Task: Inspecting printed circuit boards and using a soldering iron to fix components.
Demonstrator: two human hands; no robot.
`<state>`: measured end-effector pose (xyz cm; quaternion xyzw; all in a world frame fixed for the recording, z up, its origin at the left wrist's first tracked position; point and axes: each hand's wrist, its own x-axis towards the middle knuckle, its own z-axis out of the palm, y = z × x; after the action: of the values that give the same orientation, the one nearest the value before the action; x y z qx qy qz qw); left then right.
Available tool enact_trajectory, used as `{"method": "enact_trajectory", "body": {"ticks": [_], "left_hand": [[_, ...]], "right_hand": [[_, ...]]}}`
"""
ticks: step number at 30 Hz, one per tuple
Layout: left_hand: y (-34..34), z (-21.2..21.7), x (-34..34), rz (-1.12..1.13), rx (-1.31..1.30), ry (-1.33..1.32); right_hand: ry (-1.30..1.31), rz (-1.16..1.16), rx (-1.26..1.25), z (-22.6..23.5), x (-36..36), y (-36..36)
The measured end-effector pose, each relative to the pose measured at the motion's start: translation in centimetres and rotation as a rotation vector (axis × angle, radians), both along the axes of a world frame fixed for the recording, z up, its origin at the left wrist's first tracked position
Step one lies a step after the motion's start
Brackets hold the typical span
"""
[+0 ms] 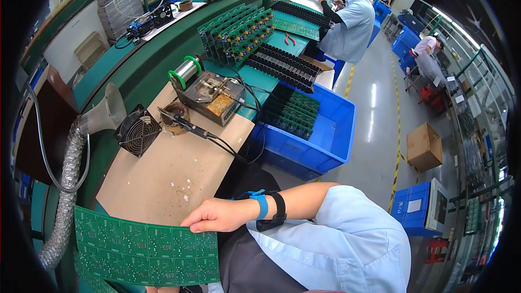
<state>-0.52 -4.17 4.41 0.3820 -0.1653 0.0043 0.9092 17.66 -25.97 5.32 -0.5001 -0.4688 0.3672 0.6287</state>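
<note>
Green circuit board (146, 247) pinched in the right hand (211, 217), at lower left

Shows just a sliver of the left hand (163, 290) under the board's lower edge; cannot tell how far open, or whether gripping. Holds the board's upper right corner with the right hand nearly closed, thumb and fingers pressed together on the edge. Bears fine pale print across the green face, too small to read. Wears a blue band (260, 206) and a black band (278, 211) on the right wrist. Past the board, see a tan sheet (157, 168) flecked with bits, then a black fan (140, 131), a soldering iron (190, 126) and a spool of solder (185, 71) with green flanges. To the right, find a blue bin (336, 125) holding more boards, and a blue box (404, 211) with a white paper label (414, 205), illegible from here. Farther on, note red-handled pliers (290, 38) between black racks, then a co-worker (350, 24) in light blue.
</note>
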Motion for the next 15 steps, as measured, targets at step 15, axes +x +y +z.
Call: {"method": "enact_trajectory", "body": {"ticks": [15], "left_hand": [[-2.0, 4.5, 2.7, 0.390, 0.196, 0.444]], "right_hand": [[0.071, 0.088, 0.001, -1.1, 0.5, 0.1]]}}
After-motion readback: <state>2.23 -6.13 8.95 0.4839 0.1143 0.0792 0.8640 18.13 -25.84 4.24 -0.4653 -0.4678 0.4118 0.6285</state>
